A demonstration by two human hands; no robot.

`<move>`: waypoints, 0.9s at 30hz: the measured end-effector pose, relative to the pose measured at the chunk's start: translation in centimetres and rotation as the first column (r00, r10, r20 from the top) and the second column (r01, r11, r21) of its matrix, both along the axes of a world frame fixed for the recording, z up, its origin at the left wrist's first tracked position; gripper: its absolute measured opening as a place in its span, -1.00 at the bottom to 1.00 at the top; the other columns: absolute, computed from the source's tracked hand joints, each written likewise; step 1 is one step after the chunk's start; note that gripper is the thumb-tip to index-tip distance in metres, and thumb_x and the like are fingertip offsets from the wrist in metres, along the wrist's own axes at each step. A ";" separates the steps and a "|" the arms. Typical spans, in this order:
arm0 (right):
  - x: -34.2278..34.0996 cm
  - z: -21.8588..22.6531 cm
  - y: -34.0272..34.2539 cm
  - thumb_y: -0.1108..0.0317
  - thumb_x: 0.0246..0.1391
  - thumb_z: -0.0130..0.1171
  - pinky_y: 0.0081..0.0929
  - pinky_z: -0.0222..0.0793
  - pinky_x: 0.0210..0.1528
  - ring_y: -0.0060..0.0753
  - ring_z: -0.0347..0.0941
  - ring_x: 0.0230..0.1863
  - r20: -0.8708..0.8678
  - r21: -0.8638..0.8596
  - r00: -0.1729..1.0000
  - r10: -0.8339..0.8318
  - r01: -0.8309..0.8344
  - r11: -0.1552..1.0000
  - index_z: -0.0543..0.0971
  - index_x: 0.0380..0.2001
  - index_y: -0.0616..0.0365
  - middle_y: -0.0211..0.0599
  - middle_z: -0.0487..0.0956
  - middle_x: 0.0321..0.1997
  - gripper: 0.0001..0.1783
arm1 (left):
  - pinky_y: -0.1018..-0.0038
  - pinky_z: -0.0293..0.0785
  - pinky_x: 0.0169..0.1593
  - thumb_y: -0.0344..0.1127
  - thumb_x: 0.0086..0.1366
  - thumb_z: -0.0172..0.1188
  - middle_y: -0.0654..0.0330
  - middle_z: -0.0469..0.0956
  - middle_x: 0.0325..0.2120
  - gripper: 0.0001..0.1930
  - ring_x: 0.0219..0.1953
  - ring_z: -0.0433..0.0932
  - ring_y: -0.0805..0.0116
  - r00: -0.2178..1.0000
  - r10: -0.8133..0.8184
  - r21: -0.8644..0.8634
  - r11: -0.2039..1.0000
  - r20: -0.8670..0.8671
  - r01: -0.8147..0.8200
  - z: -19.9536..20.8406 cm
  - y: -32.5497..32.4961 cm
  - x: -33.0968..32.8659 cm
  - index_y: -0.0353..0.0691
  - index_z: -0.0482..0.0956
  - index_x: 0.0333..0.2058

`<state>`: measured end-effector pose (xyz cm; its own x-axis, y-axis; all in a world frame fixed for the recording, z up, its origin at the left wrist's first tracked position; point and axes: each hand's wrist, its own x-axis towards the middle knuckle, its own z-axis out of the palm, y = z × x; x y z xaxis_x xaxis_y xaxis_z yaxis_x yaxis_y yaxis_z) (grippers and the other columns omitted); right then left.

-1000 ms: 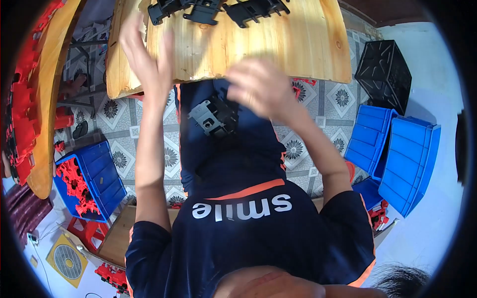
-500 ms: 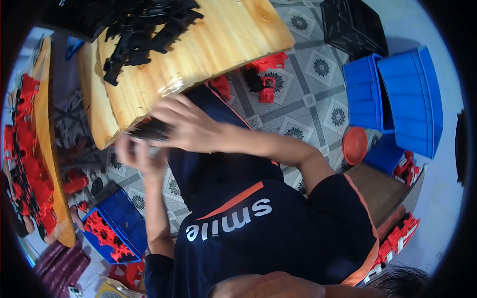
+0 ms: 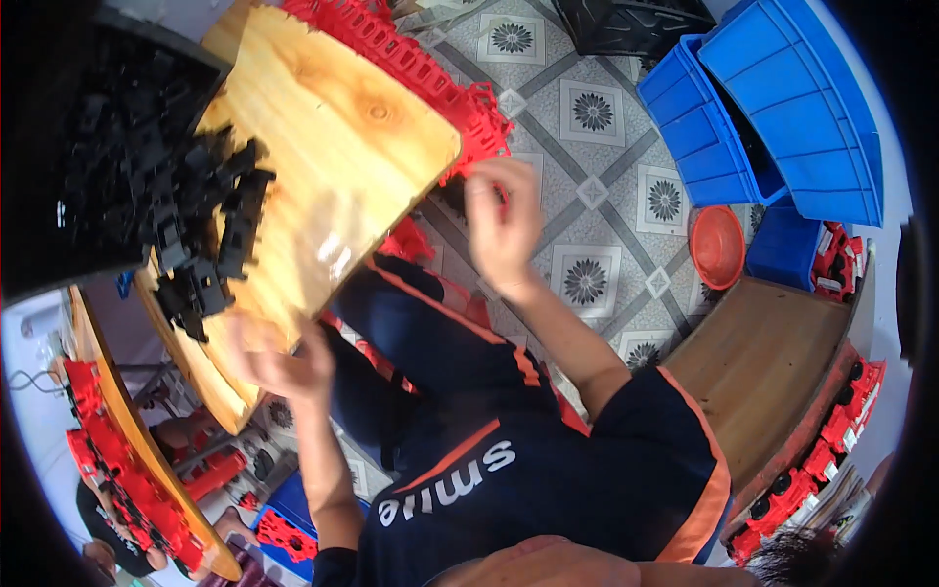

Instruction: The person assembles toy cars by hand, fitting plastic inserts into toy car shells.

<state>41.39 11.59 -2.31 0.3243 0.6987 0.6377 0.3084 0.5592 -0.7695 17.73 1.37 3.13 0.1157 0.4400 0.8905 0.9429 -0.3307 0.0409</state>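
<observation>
"Left hand (image 3: 284, 362) is blurred, fingers bent, by the near edge of the table (image 3: 333, 108). I can't tell whether it grips anything."

"And the right hand (image 3: 504, 220)?"

"Curled and blurred too, just off the table's corner, above the floor (image 3: 590, 284). Whether it's closed on something, I can't tell."

"Where are the black parts (image 3: 174, 235)?"

"Heaped in one black bin (image 3: 181, 47) and spread from it onto the table, near the left hand."

"Other containers?"

"Four blue bins (image 3: 802, 108): two big ones close together, a smaller one beside the one red bowl (image 3: 717, 247), and one at lower left with red parts (image 3: 286, 536) in it. One black crate (image 3: 636, 27) as well, at the top."

"How many black parts?"

"Too tangled to count."

"Their look?"

"Dark, blocky, with notches, openings and short prongs, overlapping at all angles."
</observation>
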 end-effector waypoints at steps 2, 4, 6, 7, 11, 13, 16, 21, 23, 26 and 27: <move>4.8 -7.0 2.1 0.46 0.12 0.16 -0.39 0.38 -0.10 -0.23 0.47 -0.20 -0.047 -0.371 0.997 -0.064 0.042 0.928 0.52 -0.17 0.22 -0.16 0.53 -0.21 -0.81 | 0.13 0.41 -0.10 -0.56 -0.04 0.30 -0.04 0.43 -0.08 -0.63 -0.06 0.46 0.00 0.984 -0.173 -0.304 0.937 0.035 0.175 -3.1 -1.1 4.6 -0.15 0.48 -0.21; 7.7 -14.9 4.7 0.41 0.10 0.19 -0.36 0.37 -0.09 -0.18 0.46 -0.18 -0.121 -0.496 0.990 -0.073 0.003 0.868 0.52 -0.13 0.21 -0.15 0.52 -0.21 -0.74 | 0.18 0.42 -0.10 -0.53 -0.08 0.30 0.04 0.49 -0.16 -0.70 -0.10 0.50 0.04 0.933 -0.290 -0.585 0.726 0.215 0.361 -5.9 -0.2 9.6 -0.17 0.57 -0.29; 8.8 -20.6 7.6 0.30 0.06 0.24 -0.27 0.38 0.00 -0.06 0.48 -0.10 0.069 -0.710 0.997 0.019 0.036 0.703 0.48 -0.02 0.23 -0.06 0.53 -0.15 -0.58 | 0.19 0.39 0.03 -0.43 -0.04 0.37 -0.02 0.46 -0.06 -0.47 -0.03 0.48 0.01 0.876 -0.348 -0.665 0.572 0.333 0.480 -10.0 1.4 12.0 -0.20 0.50 -0.01; 8.6 -22.9 9.5 0.30 0.06 0.24 -0.27 0.38 0.00 -0.06 0.48 -0.10 0.059 -0.712 0.998 0.019 0.029 0.701 0.48 -0.02 0.23 -0.06 0.53 -0.15 -0.58 | 0.19 0.39 0.03 -0.43 -0.04 0.37 -0.02 0.46 -0.06 -0.47 -0.03 0.48 0.01 0.880 -0.347 -0.671 0.571 0.325 0.473 -11.8 2.7 12.9 -0.20 0.50 -0.01; 5.1 -26.4 18.5 0.10 -0.03 0.31 -0.14 0.30 0.17 0.12 0.36 0.16 0.230 -0.607 0.966 0.118 0.048 0.793 0.38 0.15 0.22 0.12 0.45 0.10 -0.29 | 0.14 0.30 0.22 -0.17 0.14 0.38 0.00 0.03 0.32 -0.20 0.29 0.15 -0.06 0.547 0.503 -0.722 0.263 0.669 0.640 -20.9 9.3 13.1 -0.17 0.17 0.29; 2.3 -26.5 22.8 0.02 -0.05 0.31 -0.13 0.27 0.21 0.13 0.30 0.21 0.277 -0.565 0.945 0.174 0.013 0.825 0.32 0.21 0.18 0.14 0.37 0.19 -0.20 | 0.08 0.28 0.23 -0.04 0.14 0.37 0.00 0.03 0.31 -0.17 0.30 0.11 -0.04 0.214 0.715 -0.574 0.308 0.666 0.759 -24.8 13.3 11.3 -0.17 0.16 0.29; -1.1 -25.7 29.3 -0.04 -0.07 0.33 -0.02 0.20 0.24 0.21 0.23 0.25 0.237 -0.586 0.933 0.270 -0.085 0.806 0.24 0.27 0.10 0.18 0.28 0.26 -0.10 | 0.01 0.26 0.24 0.13 0.13 0.35 0.00 0.05 0.29 -0.11 0.32 0.06 -0.02 -0.184 0.839 -0.400 0.422 0.512 0.813 -27.7 15.9 9.7 -0.17 0.14 0.29; -3.9 -24.0 37.7 -0.09 -0.10 0.36 0.12 0.14 0.22 0.30 0.16 0.27 0.505 -0.601 0.826 0.251 0.128 0.789 0.15 0.32 -0.04 0.18 0.20 0.29 -0.03 | -0.06 0.24 0.24 0.25 0.10 0.30 -0.01 0.08 0.26 -0.05 0.34 0.02 -0.02 -0.405 0.847 -0.312 0.511 0.345 0.801 -30.8 18.5 8.5 -0.17 0.12 0.29; -6.0 -22.8 38.9 -0.06 -0.09 0.36 0.02 0.23 0.16 0.18 0.26 0.21 0.525 -0.514 0.826 0.206 0.115 0.850 0.23 0.28 -0.02 0.11 0.28 0.23 -0.10 | -0.09 0.23 0.25 0.30 0.08 0.28 -0.01 0.09 0.25 -0.03 0.35 0.00 -0.02 -0.496 0.825 -0.289 0.561 0.270 0.776 -32.3 18.9 7.4 -0.18 0.11 0.29; -11.2 -21.1 39.9 -0.05 -0.05 0.32 -0.05 0.29 0.17 0.00 0.38 0.13 0.536 -0.489 0.592 0.602 -0.363 0.793 0.33 0.23 0.03 -0.02 0.38 0.18 -0.19 | -0.13 0.20 0.26 0.37 0.06 0.25 -0.01 0.12 0.22 0.01 0.35 -0.01 -0.03 -0.546 0.790 -0.239 0.608 0.279 0.757 -36.9 18.6 5.8 -0.20 0.11 0.28; -12.9 -21.7 40.0 -0.05 -0.05 0.32 -0.05 0.29 0.17 0.00 0.38 0.13 0.541 -0.485 0.590 0.599 -0.363 0.796 0.33 0.23 0.03 -0.02 0.38 0.18 -0.19 | -0.16 0.17 0.27 0.41 0.04 0.23 -0.01 0.14 0.20 0.03 0.36 -0.01 -0.04 -0.533 0.785 -0.186 0.602 0.316 0.777 -38.3 18.9 5.9 -0.23 0.12 0.27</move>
<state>28.49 51.63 -24.06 -0.5222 0.8075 0.2744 0.5340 0.5605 -0.6330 23.61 20.31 -35.20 -0.0194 0.4855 -0.8740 -0.7730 0.5472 0.3211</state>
